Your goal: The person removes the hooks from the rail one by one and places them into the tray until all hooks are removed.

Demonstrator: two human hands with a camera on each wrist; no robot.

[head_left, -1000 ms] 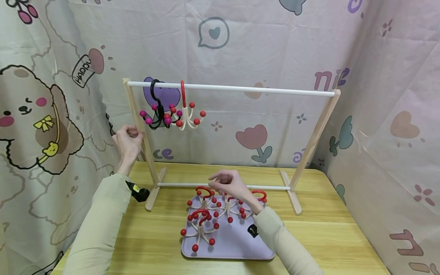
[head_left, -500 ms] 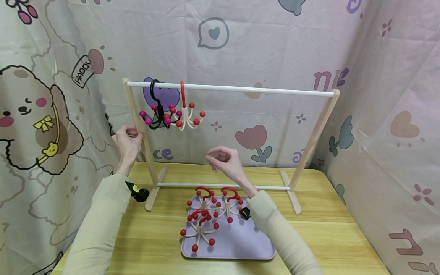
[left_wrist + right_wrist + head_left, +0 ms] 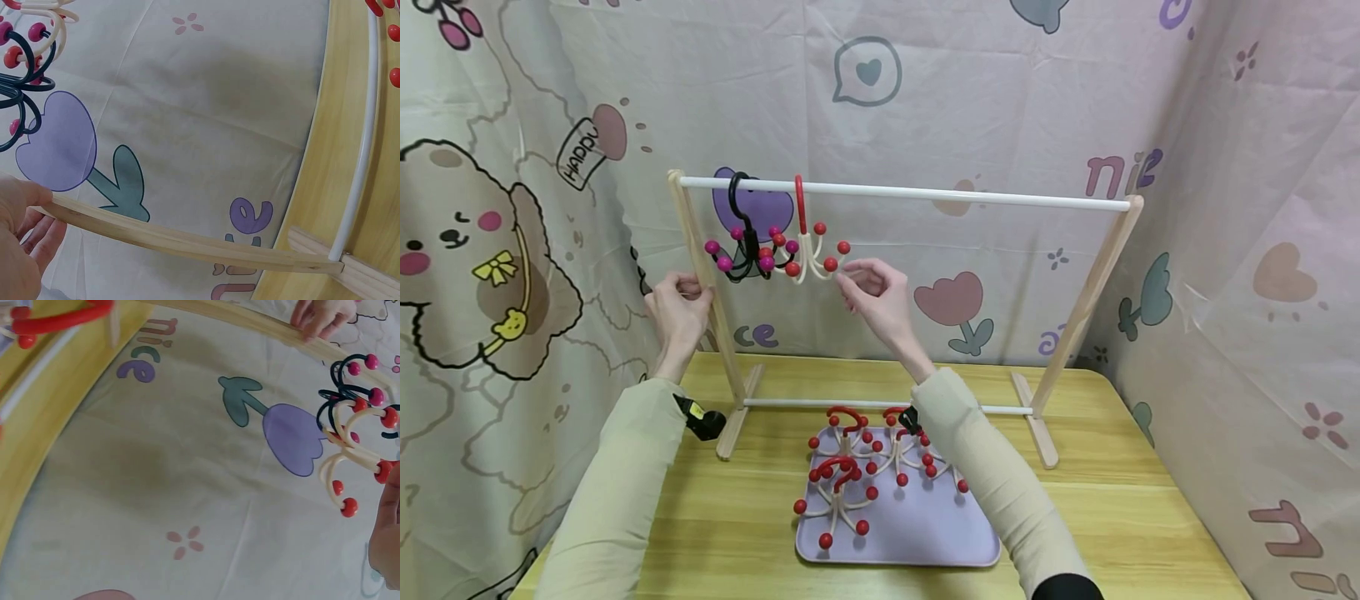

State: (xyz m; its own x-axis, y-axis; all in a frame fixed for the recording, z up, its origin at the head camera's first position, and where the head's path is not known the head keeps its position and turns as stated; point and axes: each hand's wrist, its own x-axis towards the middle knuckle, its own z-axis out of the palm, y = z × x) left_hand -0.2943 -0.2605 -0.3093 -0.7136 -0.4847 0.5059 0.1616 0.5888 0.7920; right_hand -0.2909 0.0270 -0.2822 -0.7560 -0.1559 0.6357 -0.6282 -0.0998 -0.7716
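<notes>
On the left, my left hand [image 3: 679, 312] pinches the wooden post [image 3: 718, 333] of a rack, thumb on one side and fingers on the other in the left wrist view. My right hand [image 3: 880, 302] is raised, fingers loosely bent, beside a cream multi-prong hanger [image 3: 807, 258] with a red hook and red ball tips. Its fingertips are at a red ball [image 3: 383, 472] in the right wrist view; whether they touch it I cannot tell. The hanger hangs from the white top bar [image 3: 925, 193]. Left of it hangs a black hanger [image 3: 747, 242] with magenta balls.
Below, a lilac tray [image 3: 917, 533] holds several cream hangers [image 3: 837, 500] with red hooks. The rack's white lower rod [image 3: 805, 403] runs behind the tray. A second wooden post [image 3: 1086, 304] stands at right on the wooden table [image 3: 1135, 517]. Patterned cloth hangs behind.
My right hand has risen from above the tray, up and slightly left, to the cream hanger on the bar. My left hand has stayed on the post.
</notes>
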